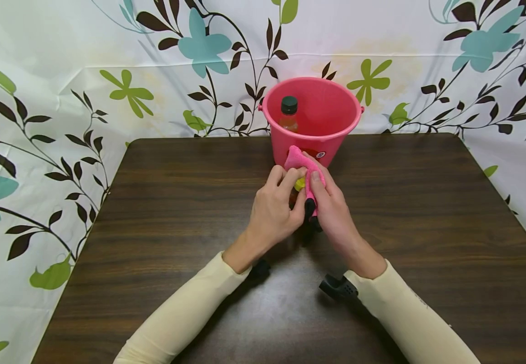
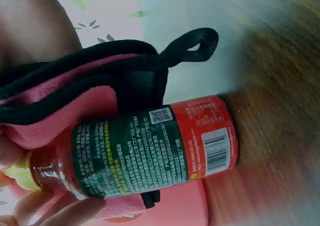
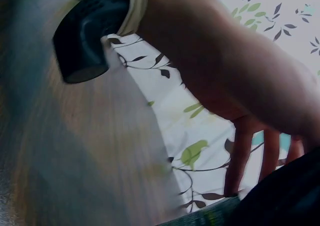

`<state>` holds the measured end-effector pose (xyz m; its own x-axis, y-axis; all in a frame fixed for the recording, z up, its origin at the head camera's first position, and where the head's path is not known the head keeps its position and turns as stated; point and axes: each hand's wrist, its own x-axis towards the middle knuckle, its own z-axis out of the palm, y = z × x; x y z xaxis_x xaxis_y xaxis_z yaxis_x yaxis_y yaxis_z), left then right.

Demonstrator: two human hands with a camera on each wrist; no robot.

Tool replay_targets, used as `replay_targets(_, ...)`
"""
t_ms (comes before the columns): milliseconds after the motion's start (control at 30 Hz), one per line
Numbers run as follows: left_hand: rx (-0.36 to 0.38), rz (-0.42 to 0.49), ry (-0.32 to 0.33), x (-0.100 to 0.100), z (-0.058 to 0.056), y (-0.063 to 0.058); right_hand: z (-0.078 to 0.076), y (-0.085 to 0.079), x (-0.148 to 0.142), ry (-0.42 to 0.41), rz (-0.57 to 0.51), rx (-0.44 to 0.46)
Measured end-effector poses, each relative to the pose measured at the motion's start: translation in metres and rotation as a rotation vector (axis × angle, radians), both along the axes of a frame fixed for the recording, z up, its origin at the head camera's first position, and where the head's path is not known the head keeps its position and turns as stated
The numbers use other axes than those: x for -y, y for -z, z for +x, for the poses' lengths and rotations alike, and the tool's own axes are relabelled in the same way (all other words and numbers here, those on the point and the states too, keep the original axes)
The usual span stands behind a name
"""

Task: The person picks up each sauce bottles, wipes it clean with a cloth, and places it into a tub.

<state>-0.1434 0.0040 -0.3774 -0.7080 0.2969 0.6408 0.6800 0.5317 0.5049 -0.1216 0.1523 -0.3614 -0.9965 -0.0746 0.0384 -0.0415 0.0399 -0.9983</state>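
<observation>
Before the bucket, left hand pinches bottle, right hand grips cloth; cloth likely soft, bottle likely smooth and slippery: hold at neck

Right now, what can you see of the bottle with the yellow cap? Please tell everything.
The bottle has a yellow cap, clear plastic-looking neck and dark green label with a QR code; the red band near its base carries a barcode. It appears upright, in front of the pink bucket. The left hand holds it near the cap; the pink cloth is beside it, seemingly touching. Contact with the table is unclear.
</observation>
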Motion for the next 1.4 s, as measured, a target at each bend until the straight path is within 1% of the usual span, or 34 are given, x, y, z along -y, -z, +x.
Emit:
replay_targets(133,0.007,0.021,0.025,0.000,0.000,0.000,-0.002,0.006,0.001,0.013,-0.004,-0.012)
replay_targets(267,0.003,0.029,0.024,0.000,0.000,0.000,-0.004,0.009,0.002,0.021,-0.009,-0.027)
replay_targets(467,0.011,0.025,0.021,-0.001,0.000,-0.001,-0.008,0.015,0.000,0.033,-0.002,-0.019)
replay_targets(567,0.016,0.021,0.019,-0.002,0.000,-0.001,-0.011,0.020,-0.004,0.033,0.004,0.012)
replay_targets(700,0.026,0.014,0.025,-0.003,-0.001,0.000,-0.016,0.029,-0.010,0.023,0.028,0.092)
replay_targets(800,0.030,0.014,0.028,-0.003,-0.001,0.000,-0.018,0.035,-0.015,0.015,0.057,0.138)
replay_targets(1000,0.042,0.029,0.024,-0.002,0.000,0.001,-0.020,0.044,-0.022,0.015,0.112,0.189)
replay_targets(1100,0.047,0.030,0.023,-0.002,0.000,0.001,-0.021,0.052,-0.026,0.020,0.167,0.210)
replay_targets(1267,0.038,0.039,0.021,-0.002,0.000,0.001,-0.026,0.065,-0.031,0.021,0.321,0.170)
replay_targets(1400,0.032,0.045,0.025,-0.002,0.000,0.002,-0.029,0.069,-0.033,0.011,0.377,0.147)
